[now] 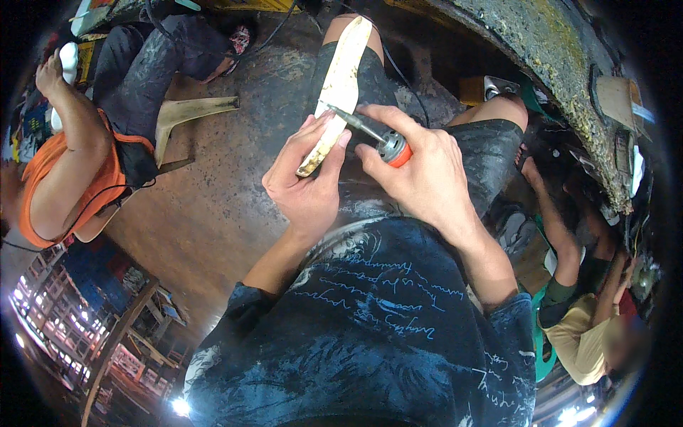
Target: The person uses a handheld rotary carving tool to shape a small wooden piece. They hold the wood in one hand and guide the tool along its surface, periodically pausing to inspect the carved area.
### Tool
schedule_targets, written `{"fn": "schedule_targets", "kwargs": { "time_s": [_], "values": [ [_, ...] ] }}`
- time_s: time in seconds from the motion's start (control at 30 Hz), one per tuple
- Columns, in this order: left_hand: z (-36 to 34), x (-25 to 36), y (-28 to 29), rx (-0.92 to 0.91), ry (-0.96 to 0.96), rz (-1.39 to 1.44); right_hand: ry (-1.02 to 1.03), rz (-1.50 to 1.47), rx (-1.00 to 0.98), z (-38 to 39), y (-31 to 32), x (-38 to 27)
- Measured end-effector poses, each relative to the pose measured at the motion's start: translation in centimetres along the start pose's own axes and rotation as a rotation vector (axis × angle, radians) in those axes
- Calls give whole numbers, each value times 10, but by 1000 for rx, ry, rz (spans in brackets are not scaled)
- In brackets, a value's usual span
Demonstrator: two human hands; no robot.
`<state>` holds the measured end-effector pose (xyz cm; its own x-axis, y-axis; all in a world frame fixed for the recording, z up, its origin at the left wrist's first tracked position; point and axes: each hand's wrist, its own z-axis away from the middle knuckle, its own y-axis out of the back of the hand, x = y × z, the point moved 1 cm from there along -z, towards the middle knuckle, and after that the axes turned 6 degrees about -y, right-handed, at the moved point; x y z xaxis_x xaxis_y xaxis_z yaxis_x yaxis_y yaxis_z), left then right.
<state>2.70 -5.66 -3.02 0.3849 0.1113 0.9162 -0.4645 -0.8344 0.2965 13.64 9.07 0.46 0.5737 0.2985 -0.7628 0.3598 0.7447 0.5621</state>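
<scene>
A long, cream-coloured, sole-shaped piece (340, 80) with dark smudges slants up and away over my lap. My left hand (306, 174) is closed round its near end, thumb on the right side and fingers on the left. My right hand (423, 164) is wrapped round a rotary tool (393, 148) with a grey body, an orange band and a slim metal nose. The nose points left, and its tip meets or lies just over the middle of the cream piece. Whether it touches, I cannot tell. My right palm hides the tool's rear.
A person in orange (78, 171) sits at the left with a white object (69, 60) in hand, near a pale chair leg (188, 114). Another person (580, 341) sits at the lower right. A crusted, curved edge (562, 92) runs along the upper right. A dark cable (413, 82) hangs beyond my hands.
</scene>
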Motion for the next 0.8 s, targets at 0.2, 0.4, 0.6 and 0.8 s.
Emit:
{"fn": "schedule_targets", "kwargs": {
  "time_s": [0.2,0.4,0.6,0.8],
  "values": [
    [1,1,1,-26,-4,-6,-4,-22,-16,6,-2,-3],
    [0,-1,1,-39,13,11,-26,-8,-45,15,-6,-7],
    [0,4,-3,-20,42,-4,6,-53,-17,23,-11,-14],
    [-3,4,-3,-39,-10,-2,-20,7,-39,28,-8,-18]
  ]
}}
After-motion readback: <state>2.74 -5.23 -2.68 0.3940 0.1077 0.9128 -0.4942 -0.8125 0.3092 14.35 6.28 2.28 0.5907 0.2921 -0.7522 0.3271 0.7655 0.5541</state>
